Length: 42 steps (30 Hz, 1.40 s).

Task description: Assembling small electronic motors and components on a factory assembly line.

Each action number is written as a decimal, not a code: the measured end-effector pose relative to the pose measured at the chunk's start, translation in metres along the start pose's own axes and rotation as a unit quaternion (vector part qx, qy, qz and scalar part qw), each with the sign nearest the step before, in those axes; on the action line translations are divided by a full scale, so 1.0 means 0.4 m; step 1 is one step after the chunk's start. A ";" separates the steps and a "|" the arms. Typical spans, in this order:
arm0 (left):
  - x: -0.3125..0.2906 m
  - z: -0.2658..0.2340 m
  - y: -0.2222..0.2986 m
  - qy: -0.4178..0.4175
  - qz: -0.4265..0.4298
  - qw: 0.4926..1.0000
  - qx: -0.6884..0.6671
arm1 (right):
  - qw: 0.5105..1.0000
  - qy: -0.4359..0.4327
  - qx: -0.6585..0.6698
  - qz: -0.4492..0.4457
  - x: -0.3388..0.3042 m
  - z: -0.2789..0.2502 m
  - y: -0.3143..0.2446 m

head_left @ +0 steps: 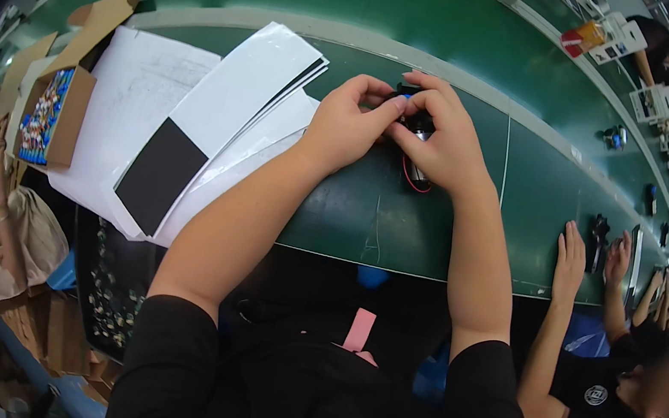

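Note:
Both my hands meet over a small black device at the far side of the green worktable. My left hand pinches at its left edge, where a bit of blue shows between the fingertips. From the right, my right hand curls its fingers and thumb around the device. A red wire loops out of it on the near side, below my right hand. The fingers cover most of the device, so its exact kind cannot be made out.
Left of my arms lie white sheets with a black patch. Beyond them stands a cardboard box of small blue parts. A black tray sits below the table edge. On the right a co-worker's hands flank a black device.

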<state>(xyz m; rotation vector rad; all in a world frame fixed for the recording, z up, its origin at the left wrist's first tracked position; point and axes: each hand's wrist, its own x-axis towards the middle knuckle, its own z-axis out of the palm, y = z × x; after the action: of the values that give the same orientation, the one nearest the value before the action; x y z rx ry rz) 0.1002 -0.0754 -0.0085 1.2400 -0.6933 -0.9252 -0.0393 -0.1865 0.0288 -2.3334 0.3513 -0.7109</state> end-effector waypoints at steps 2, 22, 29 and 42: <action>0.003 -0.003 0.003 0.001 -0.021 1.000 0.010 | 0.999 0.011 -0.041 -0.022 -0.001 -0.006 -0.012; -0.007 0.003 0.009 -0.010 -0.041 0.999 0.025 | 0.952 0.063 0.286 0.091 -0.027 -0.030 0.017; -0.058 0.021 0.014 -0.012 0.194 0.913 0.359 | 0.997 0.003 0.004 0.078 -0.129 -0.126 -0.087; -0.200 0.089 0.065 -0.048 0.171 0.731 0.659 | 0.962 0.182 -0.204 -0.009 -0.290 0.012 -0.102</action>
<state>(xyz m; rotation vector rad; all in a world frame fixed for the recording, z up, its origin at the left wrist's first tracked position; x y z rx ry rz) 0.0370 -0.0206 0.0278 2.1653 -1.7524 -0.0278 -0.1288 -0.1048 0.0068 -2.5808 0.6957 -1.1744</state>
